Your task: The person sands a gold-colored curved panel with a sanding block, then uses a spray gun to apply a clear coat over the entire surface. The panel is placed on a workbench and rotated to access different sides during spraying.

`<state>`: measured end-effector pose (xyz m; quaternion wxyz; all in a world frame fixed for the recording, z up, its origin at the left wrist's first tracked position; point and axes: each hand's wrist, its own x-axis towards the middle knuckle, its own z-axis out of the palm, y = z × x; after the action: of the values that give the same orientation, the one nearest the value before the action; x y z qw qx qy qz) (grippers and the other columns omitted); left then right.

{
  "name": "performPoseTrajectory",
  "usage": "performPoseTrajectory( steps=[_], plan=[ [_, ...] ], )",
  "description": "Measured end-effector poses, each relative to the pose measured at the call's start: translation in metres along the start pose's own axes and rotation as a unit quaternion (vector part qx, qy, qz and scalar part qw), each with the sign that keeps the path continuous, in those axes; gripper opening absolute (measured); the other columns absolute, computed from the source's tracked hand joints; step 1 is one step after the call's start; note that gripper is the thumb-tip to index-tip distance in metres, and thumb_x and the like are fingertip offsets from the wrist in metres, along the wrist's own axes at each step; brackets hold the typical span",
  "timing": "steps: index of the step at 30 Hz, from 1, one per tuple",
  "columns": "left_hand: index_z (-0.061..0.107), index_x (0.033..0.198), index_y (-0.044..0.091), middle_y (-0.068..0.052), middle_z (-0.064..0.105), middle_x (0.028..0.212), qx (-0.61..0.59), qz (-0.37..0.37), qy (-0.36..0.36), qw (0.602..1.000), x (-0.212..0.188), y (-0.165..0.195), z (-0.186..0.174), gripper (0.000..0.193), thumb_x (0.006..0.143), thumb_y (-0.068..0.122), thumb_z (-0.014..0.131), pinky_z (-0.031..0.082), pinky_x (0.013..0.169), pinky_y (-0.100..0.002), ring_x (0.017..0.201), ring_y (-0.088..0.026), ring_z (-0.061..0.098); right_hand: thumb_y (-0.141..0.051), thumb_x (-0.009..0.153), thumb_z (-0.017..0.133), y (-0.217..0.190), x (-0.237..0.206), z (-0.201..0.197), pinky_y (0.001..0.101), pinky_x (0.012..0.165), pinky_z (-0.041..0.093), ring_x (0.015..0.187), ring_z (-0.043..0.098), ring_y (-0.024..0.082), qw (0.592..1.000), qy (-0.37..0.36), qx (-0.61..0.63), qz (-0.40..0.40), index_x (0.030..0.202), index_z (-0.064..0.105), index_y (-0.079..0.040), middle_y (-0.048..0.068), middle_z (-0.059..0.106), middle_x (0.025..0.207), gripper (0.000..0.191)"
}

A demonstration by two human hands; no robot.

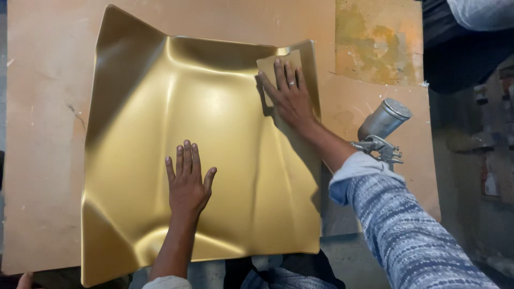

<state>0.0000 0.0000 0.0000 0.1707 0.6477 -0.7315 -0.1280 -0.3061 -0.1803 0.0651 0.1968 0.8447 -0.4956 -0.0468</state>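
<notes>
Sanding a wavy gold panel on a board-covered worktop

The gold panel (160, 134) lies on the worktop (43, 134); the left hand (187, 184) rests flat on its lower middle, fingers close together, thumb out. At the upper right corner the right hand (289, 96) presses a sandpaper sheet (267, 67) flat. Even, light pressure following the waves should avoid scratches. A spray gun (383, 128) lies rightward.

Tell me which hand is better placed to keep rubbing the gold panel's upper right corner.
Probably the right hand: it already presses the small sanding sheet onto the gold panel at that corner. The left hand lies flat, fingers spread, lower down mid-panel, seemingly steadying it.
</notes>
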Motion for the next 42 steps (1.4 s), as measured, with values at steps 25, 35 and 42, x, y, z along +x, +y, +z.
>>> performPoseTrajectory(
  steps=[25, 35, 42],
  plan=[
    [0.027, 0.161, 0.002, -0.014, 0.023, 0.170, 0.042, 0.013, -0.018, 0.999, -0.009, -0.017, 0.025, 0.082, 0.102, 0.057, 0.042, 0.008, 0.126, -0.056, 0.157, -0.030, 0.020, -0.019, 0.100, 0.039, -0.010, -0.042, 0.007, 0.0552, 0.128, 0.008, 0.157, 0.030, 0.030, 0.996, -0.076, 0.021, 0.051, 0.159, 0.033, 0.008, 0.023, 0.038, 0.164, 0.066],
    [0.023, 0.163, 0.001, -0.016, 0.021, 0.171, -0.004, 0.075, -0.052, 0.996, 0.015, -0.013, 0.021, 0.085, 0.104, 0.060, 0.043, 0.005, 0.128, -0.056, 0.159, -0.031, 0.016, -0.015, 0.102, 0.040, -0.008, -0.065, 0.017, 0.0578, 0.130, 0.001, 0.162, 0.028, 0.030, 0.998, -0.051, 0.020, 0.009, 0.164, 0.033, 0.008, 0.024, 0.035, 0.170, 0.066],
    [0.022, 0.163, 0.002, -0.015, 0.019, 0.172, -0.003, 0.078, -0.043, 0.996, 0.024, -0.011, 0.024, 0.086, 0.105, 0.060, 0.045, 0.004, 0.128, -0.056, 0.160, -0.031, 0.015, -0.021, 0.094, 0.053, -0.024, -0.135, 0.013, 0.0599, 0.129, -0.001, 0.162, 0.027, 0.032, 0.995, -0.093, 0.015, 0.033, 0.167, 0.029, 0.004, 0.021, 0.029, 0.174, 0.081]
  ],
)
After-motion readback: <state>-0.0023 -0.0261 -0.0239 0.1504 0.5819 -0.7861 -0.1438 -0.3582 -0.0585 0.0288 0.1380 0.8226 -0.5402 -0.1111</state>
